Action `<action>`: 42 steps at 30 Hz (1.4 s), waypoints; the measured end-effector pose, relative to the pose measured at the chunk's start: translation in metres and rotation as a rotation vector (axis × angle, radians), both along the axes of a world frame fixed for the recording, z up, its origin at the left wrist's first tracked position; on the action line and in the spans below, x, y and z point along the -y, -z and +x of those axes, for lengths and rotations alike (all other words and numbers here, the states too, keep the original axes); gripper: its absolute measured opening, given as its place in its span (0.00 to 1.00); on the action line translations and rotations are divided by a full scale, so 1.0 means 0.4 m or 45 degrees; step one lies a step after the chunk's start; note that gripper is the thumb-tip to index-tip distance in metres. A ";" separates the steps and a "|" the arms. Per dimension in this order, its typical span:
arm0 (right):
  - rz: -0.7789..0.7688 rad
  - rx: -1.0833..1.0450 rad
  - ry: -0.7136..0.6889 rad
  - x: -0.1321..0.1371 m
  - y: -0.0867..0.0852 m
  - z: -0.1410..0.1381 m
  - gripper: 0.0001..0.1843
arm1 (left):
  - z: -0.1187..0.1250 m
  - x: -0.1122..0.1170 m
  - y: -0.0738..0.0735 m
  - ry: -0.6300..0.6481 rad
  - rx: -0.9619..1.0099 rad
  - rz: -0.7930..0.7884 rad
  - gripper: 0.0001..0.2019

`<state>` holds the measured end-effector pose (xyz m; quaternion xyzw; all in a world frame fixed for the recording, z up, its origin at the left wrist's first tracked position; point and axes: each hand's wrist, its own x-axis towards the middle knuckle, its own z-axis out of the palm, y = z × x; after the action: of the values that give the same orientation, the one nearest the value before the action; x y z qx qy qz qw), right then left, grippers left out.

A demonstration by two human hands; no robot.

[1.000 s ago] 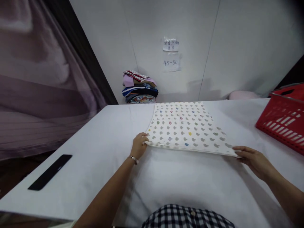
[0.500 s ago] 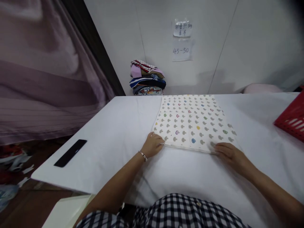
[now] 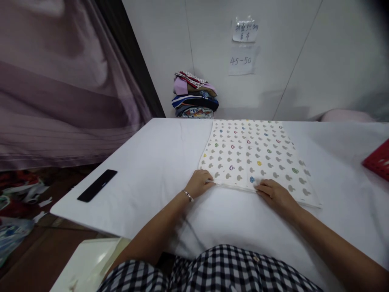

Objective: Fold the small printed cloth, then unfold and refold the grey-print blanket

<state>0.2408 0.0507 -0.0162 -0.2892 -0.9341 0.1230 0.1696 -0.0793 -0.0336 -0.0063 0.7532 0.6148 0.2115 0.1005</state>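
Observation:
A white cloth [image 3: 257, 154] printed with grey and coloured mushrooms lies folded flat on the white-covered table. My left hand [image 3: 199, 183], with a bracelet at the wrist, pinches its near left corner. Along the same near edge, around the middle, my right hand [image 3: 275, 196] has its fingers closed on the hem. To the right of that hand the cloth's near right corner lies loose on the table. Its layers show as a thin double line at the near edge.
A black phone-like slab [image 3: 97, 185] rests on the table [image 3: 152, 162] at left. Folded fabrics [image 3: 196, 97] are stacked beyond the far edge, by the wall. A red basket [image 3: 378, 160] is at the right. A white stool-like surface [image 3: 86, 259] sits below the front left edge.
My right hand has slid left along the near edge, from near the right corner to the middle. My left hand stays at the left corner. The view has shifted slightly.

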 end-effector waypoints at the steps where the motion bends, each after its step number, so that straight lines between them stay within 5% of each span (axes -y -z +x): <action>1: 0.001 -0.007 -0.002 0.002 -0.002 -0.005 0.16 | 0.009 -0.003 -0.002 0.014 0.000 -0.009 0.08; 10: -0.012 -0.051 0.002 0.000 0.011 -0.053 0.17 | 0.063 -0.042 0.012 0.176 -0.086 -0.032 0.10; 31: 0.199 -0.168 -0.135 0.006 0.064 -0.050 0.13 | 0.046 -0.007 0.022 0.201 -0.108 0.071 0.10; 36: 0.215 -0.173 -0.129 0.008 0.067 -0.052 0.13 | 0.027 -0.033 0.013 -0.125 -0.120 0.004 0.15; 42: 0.259 -0.176 -0.122 0.021 0.043 -0.064 0.14 | -0.018 -0.080 0.007 -0.628 -0.281 -0.029 0.06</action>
<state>0.2151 0.0421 -0.0333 -0.2164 -0.9405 0.0552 0.2560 -0.0863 -0.0016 -0.0091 0.5980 0.7892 0.1392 -0.0132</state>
